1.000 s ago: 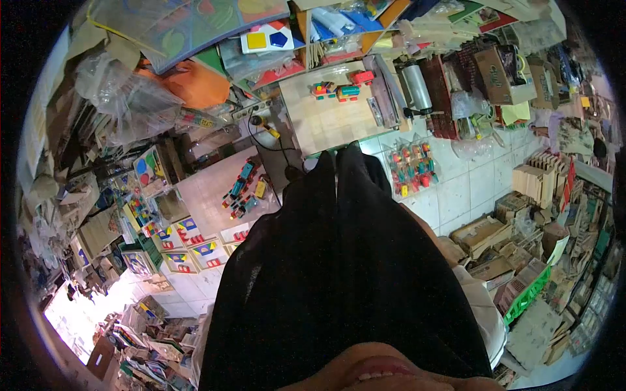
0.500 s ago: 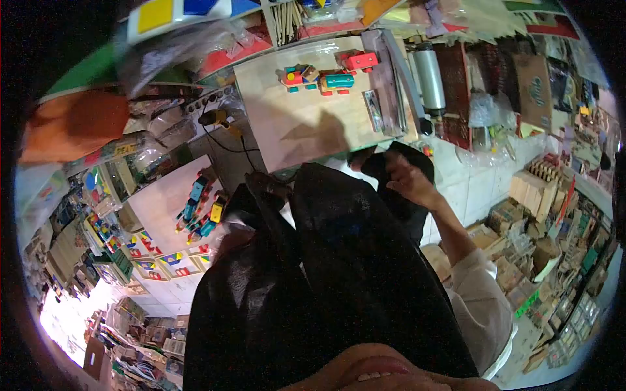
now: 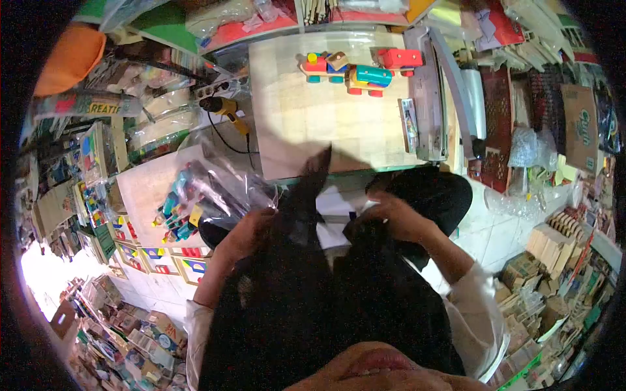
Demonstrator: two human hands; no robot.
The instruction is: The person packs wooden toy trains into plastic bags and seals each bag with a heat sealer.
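My left hand [image 3: 251, 233] is closed at the edge of a clear plastic bag [image 3: 231, 186], which spreads out to its left. Black cloth [image 3: 293, 260] drapes over my front and lap, and one corner of it sticks up towards the table. My right hand [image 3: 401, 218] has its fingers curled on the right edge of that cloth; its fingertips are partly hidden. Beyond both hands, a wooden toy train in red, teal and blue [image 3: 370, 76] stands on the pale tabletop [image 3: 313, 124]. More toy trains [image 3: 179, 205] lie on a board at the left, partly behind the bag.
A yellow drill [image 3: 225, 112] with a black cord lies left of the table. A long metal bar-like device [image 3: 430, 98] runs along the table's right side, with a small flat packet [image 3: 409, 124] beside it. Stacked wooden pieces [image 3: 554, 244] and boxes crowd the floor at the right.
The clear plastic bag has come into view at the left with my left hand on it. My right hand has lowered from its raised, spread pose onto the black cloth. The view has shifted.
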